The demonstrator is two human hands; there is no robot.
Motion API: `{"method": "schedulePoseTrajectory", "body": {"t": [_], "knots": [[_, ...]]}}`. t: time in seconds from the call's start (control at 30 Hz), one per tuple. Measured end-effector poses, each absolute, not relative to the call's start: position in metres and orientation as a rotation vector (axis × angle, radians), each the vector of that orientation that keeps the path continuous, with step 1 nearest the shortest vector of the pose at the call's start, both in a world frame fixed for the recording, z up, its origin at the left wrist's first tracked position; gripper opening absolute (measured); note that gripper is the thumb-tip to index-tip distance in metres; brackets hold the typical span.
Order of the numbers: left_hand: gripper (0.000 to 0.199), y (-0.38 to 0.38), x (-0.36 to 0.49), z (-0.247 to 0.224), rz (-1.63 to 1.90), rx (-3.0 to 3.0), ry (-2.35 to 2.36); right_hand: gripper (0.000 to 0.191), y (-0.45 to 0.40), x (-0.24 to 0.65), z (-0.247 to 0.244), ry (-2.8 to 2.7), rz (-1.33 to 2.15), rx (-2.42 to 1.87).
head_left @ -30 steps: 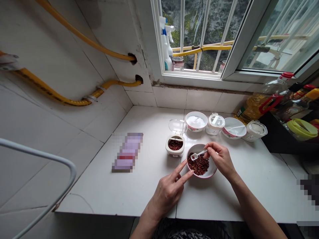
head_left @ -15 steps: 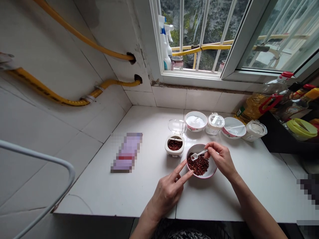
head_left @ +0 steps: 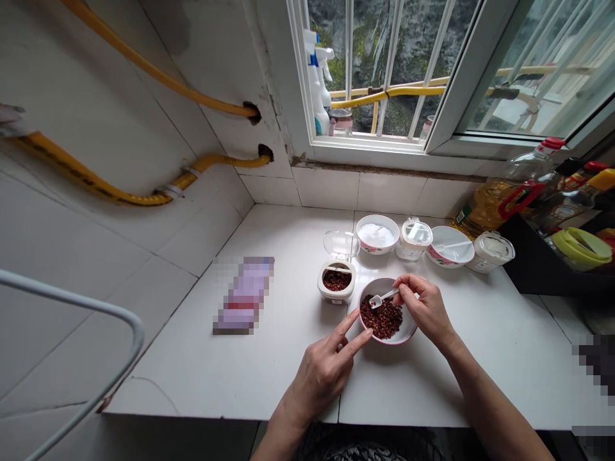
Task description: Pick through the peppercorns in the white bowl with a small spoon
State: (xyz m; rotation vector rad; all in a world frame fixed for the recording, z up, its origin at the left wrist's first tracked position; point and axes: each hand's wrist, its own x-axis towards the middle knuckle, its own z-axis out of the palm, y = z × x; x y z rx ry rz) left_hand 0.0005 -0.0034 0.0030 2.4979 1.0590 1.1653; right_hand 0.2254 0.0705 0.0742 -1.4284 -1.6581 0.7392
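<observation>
A small white spoon is pinched in my right hand, its scoop down at the dark red peppercorns, with a few in it. The peppercorns lie in a white bowl with a pink rim. My left hand rests at the bowl's near left side, two fingers stretched out and touching the rim. Its other fingers are partly hidden. Just left of the bowl stands a white seasoning jar, its clear lid flipped up and similar peppercorns inside.
Behind are a bowl of white grains, a lidded jar, a bowl with a white spoon and another jar. An oil bottle stands at the back right. A blurred purple packet lies left on the white counter.
The spoon in my right hand has shifted very slightly within the bowl, to the right. My left hand stays at the rim.
</observation>
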Motion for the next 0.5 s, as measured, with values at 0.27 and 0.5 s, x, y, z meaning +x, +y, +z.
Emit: {"method": "schedulePoseTrajectory", "body": {"t": [0.27, 0.5], "knots": [[0.065, -0.0031, 0.0007, 0.0038, 1.171, 2.501, 1.062, 0.016, 0.0712, 0.2272, 0.0766, -1.523, 0.956, -1.381], [0.064, -0.0026, 0.0016, 0.0037, 1.186, 2.509, 1.057, 0.021, 0.074, 0.2292, 0.0805, -1.389, 1.102, -1.322]]}}
